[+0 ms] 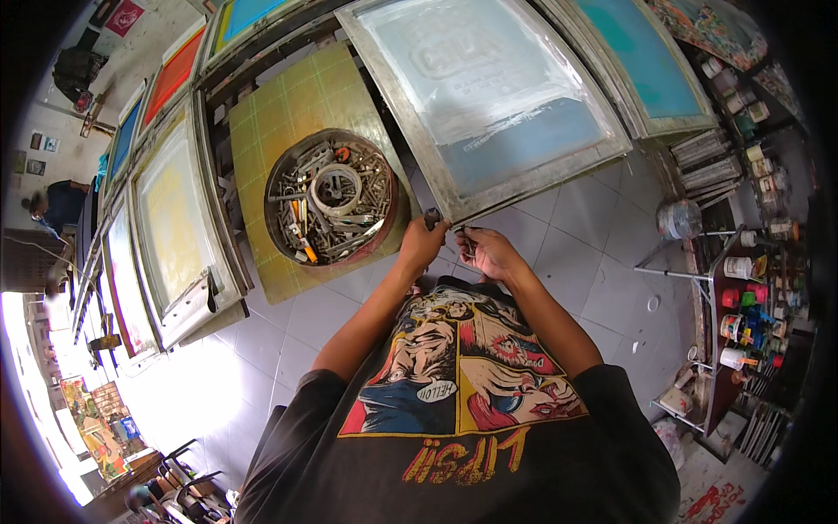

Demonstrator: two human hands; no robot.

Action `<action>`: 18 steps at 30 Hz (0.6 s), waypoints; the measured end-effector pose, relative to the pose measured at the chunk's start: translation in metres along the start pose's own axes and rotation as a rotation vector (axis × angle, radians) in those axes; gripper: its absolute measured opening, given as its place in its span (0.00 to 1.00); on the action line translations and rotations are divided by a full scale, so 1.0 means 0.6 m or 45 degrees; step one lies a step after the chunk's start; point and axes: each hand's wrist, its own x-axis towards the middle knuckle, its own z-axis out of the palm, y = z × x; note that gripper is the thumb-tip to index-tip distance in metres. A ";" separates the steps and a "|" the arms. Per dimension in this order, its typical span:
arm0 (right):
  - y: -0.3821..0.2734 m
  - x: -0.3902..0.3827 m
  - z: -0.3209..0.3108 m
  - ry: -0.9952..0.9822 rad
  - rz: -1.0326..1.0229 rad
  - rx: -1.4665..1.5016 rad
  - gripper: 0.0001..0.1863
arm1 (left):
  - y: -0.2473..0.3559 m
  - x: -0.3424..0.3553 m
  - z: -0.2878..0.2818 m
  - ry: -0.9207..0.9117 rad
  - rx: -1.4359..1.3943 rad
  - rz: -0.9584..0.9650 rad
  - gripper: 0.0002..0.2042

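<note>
Risking a slip at the near corner of the silkscreen frame (541, 175)

Both my hands meet at the frame's near-left corner, and the rest of it reaches away from me. My left hand (424, 241) is closed around what looks like a dark stub (432, 217), poking up just beside that corner. My right hand (487, 251) has its fingers curled toward the thumb, just right of the same corner; I cannot tell whether anything sits between them.

Fumbling is the first danger, I'd judge: with so little to grip, the stub could slip and drop to the tiled floor (559, 249) showing below the frame's near edge, and a bounce could carry it out of sight. Pushing too hard could jolt the corner; I can't see what supports the frame here, so it might shift and nip my fingertips.

Left of the frame, the round tin (392, 214) full of loose metal hardware (371, 166) stands on the yellow-green board (288, 96). If my left forearm (371, 314) swung outward, it could catch the tin and spill its load. The mesh (515, 144) inside the frame bears a whitish smear (515, 96); I can't tell whether it is wet, but a stray knuckle would mark it if so. Right of the frame sits a teal screen (633, 61); a hard sideways shove might knock the two together.
</note>
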 end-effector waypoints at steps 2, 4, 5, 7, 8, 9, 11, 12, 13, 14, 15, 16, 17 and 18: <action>0.005 -0.001 0.003 0.079 -0.039 -0.001 0.09 | 0.006 -0.003 -0.003 -0.027 -0.018 -0.024 0.13; 0.008 0.000 0.008 0.154 -0.094 -0.035 0.09 | 0.010 -0.004 -0.005 -0.045 -0.021 -0.028 0.12; 0.011 0.001 0.009 0.190 -0.128 -0.068 0.08 | 0.010 -0.004 -0.006 -0.052 -0.015 -0.022 0.12; 0.016 0.002 0.012 0.237 -0.166 -0.075 0.09 | 0.012 -0.005 -0.007 -0.062 -0.003 -0.014 0.12; 0.016 -0.001 0.019 0.248 -0.169 -0.050 0.09 | 0.013 -0.005 -0.008 -0.063 0.003 -0.012 0.12; 0.015 -0.004 0.026 0.258 -0.172 -0.025 0.09 | 0.014 -0.005 -0.010 -0.064 0.009 -0.010 0.12; 0.010 -0.007 0.035 0.247 -0.150 -0.002 0.08 | 0.019 -0.009 -0.011 -0.070 -0.013 -0.027 0.12; 0.008 -0.007 0.037 0.242 -0.139 0.010 0.08 | 0.021 -0.010 -0.011 -0.073 -0.024 -0.036 0.12; 0.008 -0.005 0.034 0.287 -0.166 -0.058 0.09 | 0.023 -0.010 -0.011 -0.073 -0.019 -0.038 0.12; 0.008 -0.003 0.031 0.332 -0.192 -0.126 0.09 | 0.024 -0.010 -0.011 -0.072 -0.014 -0.041 0.12; 0.007 -0.001 0.029 0.376 -0.219 -0.195 0.10 | 0.025 -0.010 -0.010 -0.071 -0.009 -0.044 0.12; 0.006 0.000 0.026 0.429 -0.259 -0.399 0.11 | 0.022 -0.008 -0.009 -0.068 -0.014 -0.039 0.12; 0.001 -0.003 0.032 0.477 -0.294 -0.608 0.11 | 0.014 -0.005 -0.009 -0.059 -0.022 -0.036 0.12; -0.008 -0.011 0.048 0.524 -0.327 -0.818 0.12 | 0.008 -0.003 -0.009 -0.049 -0.031 -0.036 0.12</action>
